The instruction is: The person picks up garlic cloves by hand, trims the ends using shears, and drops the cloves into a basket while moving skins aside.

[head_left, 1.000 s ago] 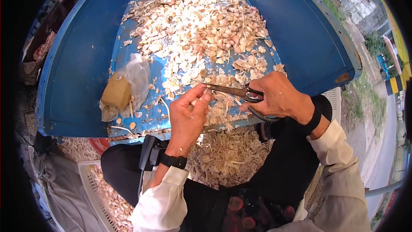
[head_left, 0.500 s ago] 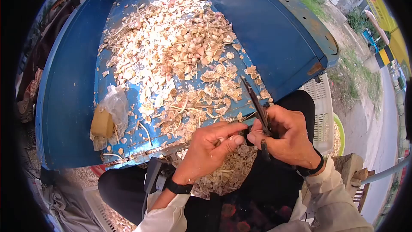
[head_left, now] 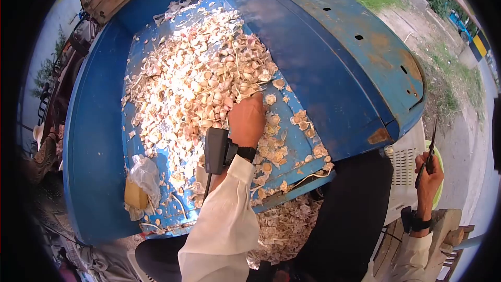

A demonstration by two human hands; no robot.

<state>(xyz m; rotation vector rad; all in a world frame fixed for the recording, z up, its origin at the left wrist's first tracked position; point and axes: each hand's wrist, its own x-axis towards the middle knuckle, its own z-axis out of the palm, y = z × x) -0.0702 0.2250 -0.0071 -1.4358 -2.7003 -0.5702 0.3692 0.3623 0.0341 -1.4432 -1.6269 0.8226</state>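
My left hand reaches into the pile of garlic cloves on the blue metal bed. Its fingers are hidden behind the back of the hand and the cloves, so what they touch cannot be made out. Far out to the right, over the crate and green rim, my right hand is closed on dark scissors, with the blade pointing up. Loose skins and root ends lie just right of my left wrist.
A plastic bag and a tan block lie at the bed's near left. High blue side walls flank the pile. A white crate stands right of my knee; peelings lie below, between my legs.
My hands have parted: the left moved forward to the cloves, while the right swung outward to the right with the scissors. The view has shifted too.
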